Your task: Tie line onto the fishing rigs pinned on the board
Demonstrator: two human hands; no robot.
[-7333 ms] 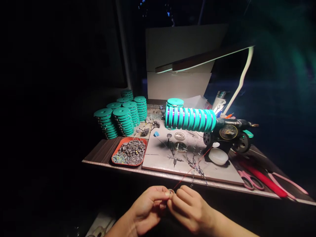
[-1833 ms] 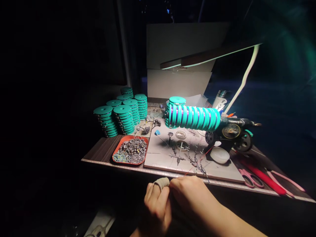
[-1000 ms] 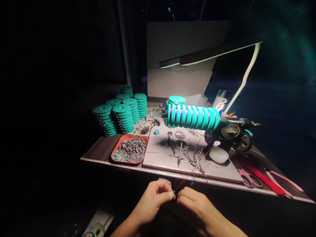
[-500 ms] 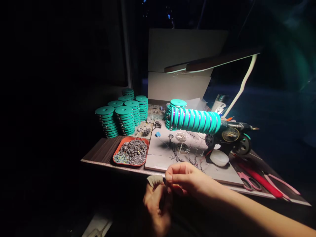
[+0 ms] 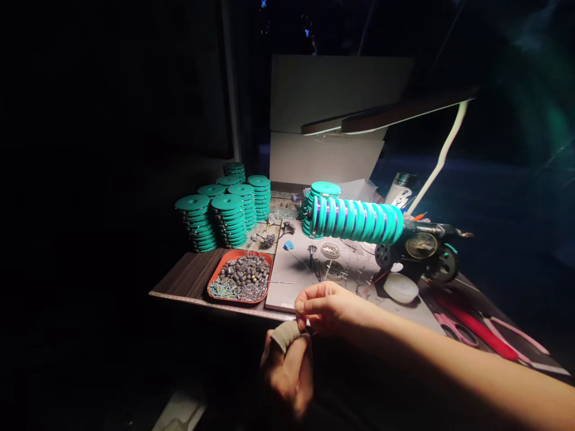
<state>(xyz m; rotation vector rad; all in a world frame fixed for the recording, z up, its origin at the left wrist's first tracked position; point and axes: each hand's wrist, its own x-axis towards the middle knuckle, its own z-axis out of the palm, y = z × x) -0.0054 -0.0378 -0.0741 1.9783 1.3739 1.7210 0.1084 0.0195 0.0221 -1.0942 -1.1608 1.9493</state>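
Note:
My left hand (image 5: 287, 371) is below the table's front edge with its fingers curled closed. A tan wrap (image 5: 286, 335) covers one of its fingers. My right hand (image 5: 324, 306) comes in from the right and meets it, thumb and forefinger pinched together at the wrapped finger. Whatever lies between the fingertips is too fine to make out. Just beyond the hands is a grey board (image 5: 281, 293) with small dark parts and wires on it. To its left stands an orange-red tray (image 5: 209, 292) of grey weights, greenish tubes and small metal bits.
Stacks of teal spools (image 5: 227, 203) stand at the back left. A row of teal spools (image 5: 359, 219) sits on the shaft of a black winding machine (image 5: 420, 245). A white dish (image 5: 401, 288), pink scissors (image 5: 458, 329) and pink-handled pliers (image 5: 512, 335) lie right. A lamp (image 5: 404, 114) hangs above.
My right hand has moved slightly up and left, now covering more of the wires on the board. My left hand has turned a little, showing more of the wrap.

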